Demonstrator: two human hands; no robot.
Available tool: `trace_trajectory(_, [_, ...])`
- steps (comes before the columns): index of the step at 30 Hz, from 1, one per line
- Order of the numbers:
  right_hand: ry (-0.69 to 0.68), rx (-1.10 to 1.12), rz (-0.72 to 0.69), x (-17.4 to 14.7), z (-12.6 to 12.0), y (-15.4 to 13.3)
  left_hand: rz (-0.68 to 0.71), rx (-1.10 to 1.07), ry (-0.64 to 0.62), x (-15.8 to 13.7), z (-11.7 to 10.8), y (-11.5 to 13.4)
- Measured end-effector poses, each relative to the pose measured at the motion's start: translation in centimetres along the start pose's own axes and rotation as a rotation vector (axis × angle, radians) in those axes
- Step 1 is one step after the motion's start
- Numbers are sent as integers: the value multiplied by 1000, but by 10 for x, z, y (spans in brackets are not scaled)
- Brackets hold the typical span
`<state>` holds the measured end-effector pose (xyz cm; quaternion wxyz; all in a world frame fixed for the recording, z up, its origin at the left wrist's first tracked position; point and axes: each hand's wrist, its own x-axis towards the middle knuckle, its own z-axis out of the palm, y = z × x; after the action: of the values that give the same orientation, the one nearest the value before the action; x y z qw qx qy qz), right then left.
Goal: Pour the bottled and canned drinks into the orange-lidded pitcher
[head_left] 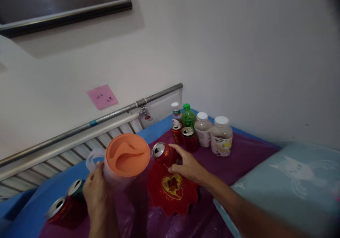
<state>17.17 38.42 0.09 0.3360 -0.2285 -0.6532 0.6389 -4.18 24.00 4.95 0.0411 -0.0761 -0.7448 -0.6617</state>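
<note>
My left grip (98, 188) holds the jug (127, 156) at its handle, left of the red dish (159, 192); my right grip (186, 165) clasps a tilted red can (168, 155) at the dish's far edge. Neither released yet, I judge.

The head view faces forward and down, close in.

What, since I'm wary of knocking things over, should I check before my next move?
1. Left hand has a grip on the pitcher: ok.
2. Orange lid sits on the pitcher: ok.
3. Right hand has a grip on the red can: ok.
4. That can is upright: not ok, it is tilted.
5. That can is clear of the red dish: cannot tell.
6. White-lidded jars behind stand upright: ok.
</note>
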Motion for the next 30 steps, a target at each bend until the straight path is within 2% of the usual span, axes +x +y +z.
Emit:
trace_trajectory(2, [-16, -8, 11, -1, 1, 1, -49, 8, 17, -3, 0, 6])
trace_trajectory(9, [-65, -29, -17, 0, 3, 11, -62, 33, 101, -16, -2, 27])
trace_trajectory(22, [-89, -61, -23, -1, 4, 7, 77, 37, 148, -5, -13, 19])
trace_trajectory(30, [-109, -124, 7, 0, 4, 5, 164, 102, 177, -8, -16, 23])
